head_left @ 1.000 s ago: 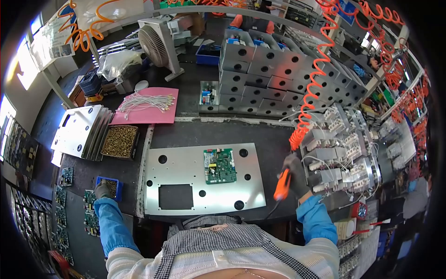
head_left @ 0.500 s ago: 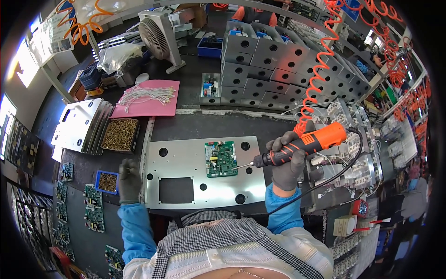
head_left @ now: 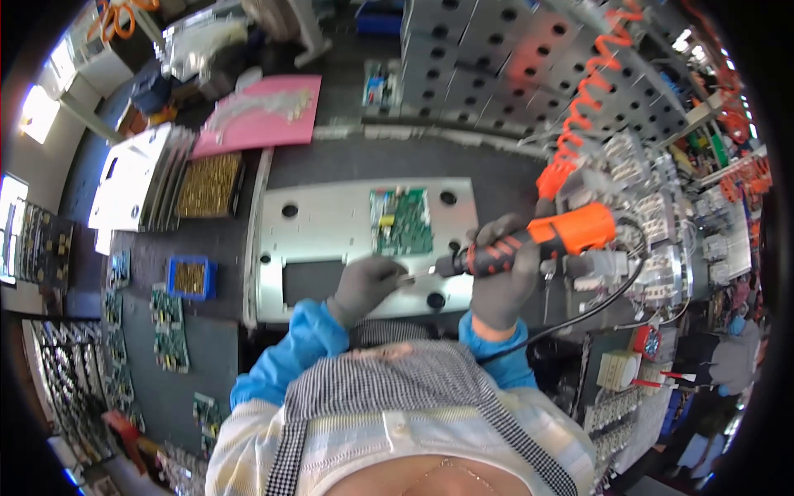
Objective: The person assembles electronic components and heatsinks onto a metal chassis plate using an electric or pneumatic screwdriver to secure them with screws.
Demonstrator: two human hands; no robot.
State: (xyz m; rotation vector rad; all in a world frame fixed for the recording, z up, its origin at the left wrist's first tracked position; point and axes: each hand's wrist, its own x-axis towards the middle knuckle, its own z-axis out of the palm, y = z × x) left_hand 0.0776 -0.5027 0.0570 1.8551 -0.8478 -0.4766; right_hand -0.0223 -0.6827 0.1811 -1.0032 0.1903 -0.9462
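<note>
R hand (head_left: 503,285) wrapped round orange driver (head_left: 571,235), ctr-right of frame, held near-level, prob. so bit faces L hand (head_left: 364,288): fingers bunched by tip, blur, can't tell if holding anything. Green PCB (head_left: 405,223) on metal plate (head_left: 327,211), ctr, likely for easy reach.

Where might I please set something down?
Bare bench shows between the metal panel and stacked boxes, and below the blue tray, right of the green circuit boards. Crowded: the wired parts at right, and around the left hand and orange screwdriver.
</note>
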